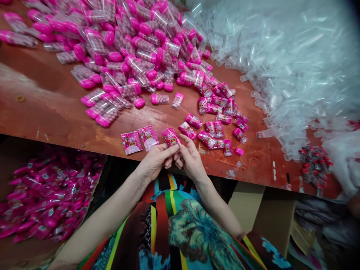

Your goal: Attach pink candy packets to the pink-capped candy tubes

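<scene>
Near the table's front edge, my left hand and my right hand meet, fingertips closed on the lower end of a pink printed sleeve. Whether a container is inside the sleeve I cannot tell. Flat printed sleeves lie just left of my hands. To the right is a group of sleeved containers, several of them close to my right fingers. Beyond my hands, two clear containers with pink caps and small pink balls inside lie apart from the big pile of capped containers.
Clear empty tubes form a large heap at the right. Small red-and-clear pieces lie at the far right. Below the table at the left, a box holds many pink wrapped containers. A loose pink cap sits near the front edge.
</scene>
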`<state>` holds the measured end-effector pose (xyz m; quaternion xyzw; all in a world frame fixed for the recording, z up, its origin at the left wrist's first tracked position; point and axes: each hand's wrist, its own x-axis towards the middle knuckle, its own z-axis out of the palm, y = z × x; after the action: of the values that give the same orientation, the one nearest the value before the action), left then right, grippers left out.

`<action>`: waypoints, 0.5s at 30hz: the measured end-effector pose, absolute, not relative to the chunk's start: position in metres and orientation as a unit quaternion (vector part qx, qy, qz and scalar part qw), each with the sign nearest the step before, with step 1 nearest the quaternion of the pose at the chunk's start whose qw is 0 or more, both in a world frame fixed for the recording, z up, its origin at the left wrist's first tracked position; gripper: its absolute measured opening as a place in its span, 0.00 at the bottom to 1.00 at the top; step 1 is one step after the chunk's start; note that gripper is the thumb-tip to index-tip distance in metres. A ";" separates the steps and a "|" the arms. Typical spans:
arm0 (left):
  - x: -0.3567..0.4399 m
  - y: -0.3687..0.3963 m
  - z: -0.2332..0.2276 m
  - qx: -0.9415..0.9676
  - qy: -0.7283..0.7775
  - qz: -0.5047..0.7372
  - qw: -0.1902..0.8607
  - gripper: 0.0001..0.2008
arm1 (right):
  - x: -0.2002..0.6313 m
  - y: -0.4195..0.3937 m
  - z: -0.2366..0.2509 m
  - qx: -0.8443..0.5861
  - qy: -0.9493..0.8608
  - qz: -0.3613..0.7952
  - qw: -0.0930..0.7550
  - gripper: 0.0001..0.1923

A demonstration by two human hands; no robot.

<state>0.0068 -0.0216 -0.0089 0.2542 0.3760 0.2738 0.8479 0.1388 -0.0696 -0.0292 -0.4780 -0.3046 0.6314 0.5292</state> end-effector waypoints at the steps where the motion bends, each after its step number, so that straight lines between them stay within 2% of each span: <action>1: 0.006 -0.022 -0.009 0.265 0.375 0.271 0.846 0.20 | 0.139 -0.070 -0.030 -0.478 -0.308 0.630 0.529 0.26; 11: 0.025 -0.036 -0.018 0.295 0.409 0.299 0.810 0.23 | 0.141 -0.077 -0.041 -0.514 -0.312 0.597 0.532 0.22; 15: 0.027 -0.041 -0.014 0.324 0.402 0.277 0.810 0.21 | 0.163 -0.078 -0.025 -0.576 -0.353 0.514 0.528 0.18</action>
<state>0.0272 -0.0413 -0.0136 0.3241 0.4017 0.2770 0.8105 0.1633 -0.0777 -0.0249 -0.5764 -0.3534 0.5140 0.5279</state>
